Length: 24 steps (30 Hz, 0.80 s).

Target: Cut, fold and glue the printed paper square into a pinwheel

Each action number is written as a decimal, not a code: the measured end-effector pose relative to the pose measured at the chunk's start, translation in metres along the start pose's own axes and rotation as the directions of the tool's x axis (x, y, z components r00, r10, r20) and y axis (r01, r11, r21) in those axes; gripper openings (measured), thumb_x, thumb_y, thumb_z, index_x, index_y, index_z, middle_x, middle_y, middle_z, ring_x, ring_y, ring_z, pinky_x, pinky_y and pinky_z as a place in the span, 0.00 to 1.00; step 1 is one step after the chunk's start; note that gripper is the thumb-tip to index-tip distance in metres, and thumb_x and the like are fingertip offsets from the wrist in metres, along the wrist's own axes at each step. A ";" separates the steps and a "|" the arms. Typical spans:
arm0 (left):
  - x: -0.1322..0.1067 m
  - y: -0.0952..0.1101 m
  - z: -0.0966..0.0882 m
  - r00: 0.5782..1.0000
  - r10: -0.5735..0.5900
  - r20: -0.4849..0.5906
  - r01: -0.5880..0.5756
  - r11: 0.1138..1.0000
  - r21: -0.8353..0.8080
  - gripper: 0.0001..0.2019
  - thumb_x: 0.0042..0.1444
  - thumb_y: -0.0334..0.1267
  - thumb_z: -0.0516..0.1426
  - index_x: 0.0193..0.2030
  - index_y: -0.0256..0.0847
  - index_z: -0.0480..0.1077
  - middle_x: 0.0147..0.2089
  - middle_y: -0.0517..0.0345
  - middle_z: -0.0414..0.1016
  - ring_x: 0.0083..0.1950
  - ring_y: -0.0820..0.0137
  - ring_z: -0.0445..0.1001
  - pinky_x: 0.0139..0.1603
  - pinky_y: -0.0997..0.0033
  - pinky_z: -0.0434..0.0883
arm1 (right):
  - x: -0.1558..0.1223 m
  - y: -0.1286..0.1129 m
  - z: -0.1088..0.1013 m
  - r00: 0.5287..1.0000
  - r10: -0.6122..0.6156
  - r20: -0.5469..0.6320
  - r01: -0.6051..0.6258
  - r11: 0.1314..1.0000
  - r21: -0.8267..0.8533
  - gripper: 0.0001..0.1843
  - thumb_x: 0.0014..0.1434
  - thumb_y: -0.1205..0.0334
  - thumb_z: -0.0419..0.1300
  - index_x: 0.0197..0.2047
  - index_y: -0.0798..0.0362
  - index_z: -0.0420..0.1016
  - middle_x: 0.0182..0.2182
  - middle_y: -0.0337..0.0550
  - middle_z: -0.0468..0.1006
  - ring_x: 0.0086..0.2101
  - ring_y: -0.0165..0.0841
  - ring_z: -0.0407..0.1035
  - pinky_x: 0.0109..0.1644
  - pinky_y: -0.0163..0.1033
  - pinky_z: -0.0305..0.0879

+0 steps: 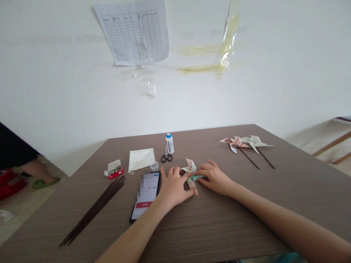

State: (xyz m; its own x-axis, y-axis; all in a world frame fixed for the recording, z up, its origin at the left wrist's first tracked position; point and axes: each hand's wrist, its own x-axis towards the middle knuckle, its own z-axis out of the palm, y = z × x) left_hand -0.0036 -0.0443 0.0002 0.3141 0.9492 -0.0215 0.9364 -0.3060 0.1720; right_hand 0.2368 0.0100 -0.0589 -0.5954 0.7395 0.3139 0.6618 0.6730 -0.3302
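Observation:
A paper pinwheel [191,166] with pale, patterned blades lies on the table between my hands. My left hand [175,184] is closed on its left side, with thumb and index finger pressing the paper near the middle. From the other side, my right hand [212,176] pinches the blue-green blade at the right. Part of the pinwheel is hidden under my fingers. Just left of my left hand lies a phone [146,195] showing a timer. Two finished-looking pinwheels on dark sticks, one pinkish [238,141] and one pale green [255,140], rest at the back right.
Scissors [166,157] and a white bottle with a blue cap [169,143] stand near the back. Paper sheets [141,159], a small clear cup [154,166], a red box [115,171] and several dark sticks [94,210] lie leftward. A person's leg [41,170] shows beyond the table.

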 end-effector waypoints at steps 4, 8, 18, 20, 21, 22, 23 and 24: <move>0.002 -0.001 -0.002 1.000 0.005 0.003 -0.005 1.000 0.012 0.32 0.70 0.60 0.70 0.79 0.64 0.80 0.74 0.40 0.80 0.82 0.34 0.71 0.86 0.06 0.50 | 0.000 0.000 0.000 1.000 0.001 0.000 -0.001 1.000 0.002 0.19 0.76 0.66 0.67 0.63 0.39 0.92 0.48 0.46 0.88 0.54 0.47 0.84 0.82 0.74 0.62; 0.002 -0.002 -0.001 1.000 0.002 0.005 -0.002 1.000 0.011 0.32 0.69 0.60 0.70 0.79 0.64 0.80 0.74 0.41 0.80 0.81 0.34 0.71 0.86 0.06 0.49 | -0.001 0.002 0.001 1.000 -0.014 -0.016 0.014 1.000 0.001 0.19 0.77 0.66 0.67 0.63 0.38 0.92 0.47 0.45 0.88 0.53 0.46 0.83 0.81 0.71 0.63; 0.001 -0.002 -0.001 0.999 0.013 -0.033 -0.013 1.000 0.002 0.29 0.69 0.57 0.71 0.74 0.57 0.83 0.73 0.41 0.81 0.80 0.33 0.72 0.85 0.02 0.49 | -0.001 0.002 0.001 1.000 0.001 -0.006 -0.002 1.000 -0.009 0.15 0.77 0.64 0.68 0.60 0.40 0.93 0.46 0.45 0.88 0.51 0.46 0.84 0.81 0.73 0.62; 0.000 -0.002 0.000 1.000 0.008 -0.030 -0.008 1.000 -0.003 0.29 0.70 0.56 0.71 0.74 0.56 0.83 0.73 0.41 0.81 0.81 0.34 0.72 0.85 0.02 0.49 | 0.000 0.001 0.000 1.000 0.010 -0.001 -0.010 1.000 -0.004 0.15 0.76 0.65 0.68 0.59 0.41 0.93 0.47 0.46 0.88 0.52 0.46 0.84 0.81 0.74 0.62; 0.000 -0.002 0.000 1.000 0.003 -0.031 -0.004 1.000 -0.005 0.29 0.70 0.56 0.71 0.74 0.56 0.83 0.73 0.41 0.81 0.81 0.34 0.71 0.85 0.02 0.49 | 0.000 0.001 0.000 1.000 0.012 0.001 -0.012 1.000 0.000 0.15 0.76 0.65 0.68 0.59 0.41 0.93 0.47 0.46 0.88 0.53 0.47 0.84 0.81 0.75 0.62; -0.001 -0.002 0.001 1.000 -0.001 -0.030 0.001 1.000 -0.008 0.29 0.70 0.56 0.71 0.75 0.56 0.83 0.74 0.42 0.81 0.81 0.34 0.71 0.85 0.02 0.49 | 0.000 0.001 0.000 1.000 0.011 0.004 -0.011 1.000 0.004 0.15 0.77 0.65 0.67 0.59 0.42 0.93 0.48 0.46 0.88 0.53 0.47 0.84 0.81 0.75 0.62; -0.001 -0.002 0.001 1.000 -0.004 -0.030 0.004 1.000 -0.011 0.29 0.70 0.56 0.71 0.75 0.56 0.82 0.74 0.42 0.80 0.81 0.35 0.71 0.86 0.03 0.49 | 0.000 0.001 0.000 1.000 0.010 0.008 -0.010 1.000 0.008 0.15 0.77 0.65 0.67 0.59 0.42 0.93 0.48 0.47 0.88 0.53 0.47 0.84 0.81 0.76 0.62; -0.001 -0.001 0.001 1.000 -0.006 -0.030 0.006 1.000 -0.014 0.29 0.70 0.56 0.71 0.75 0.56 0.82 0.74 0.42 0.80 0.82 0.35 0.71 0.86 0.04 0.49 | 0.001 0.001 -0.001 1.000 0.008 0.013 -0.008 1.000 0.011 0.16 0.77 0.65 0.67 0.60 0.42 0.93 0.48 0.47 0.88 0.53 0.47 0.84 0.81 0.76 0.62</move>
State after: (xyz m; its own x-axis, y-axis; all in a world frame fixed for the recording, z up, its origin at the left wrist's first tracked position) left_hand -0.0051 -0.0447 -0.0007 0.3035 0.9528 0.0068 0.9360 -0.2994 0.1853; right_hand 0.2374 0.0110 -0.0584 -0.5959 0.7449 0.3000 0.6614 0.6672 -0.3428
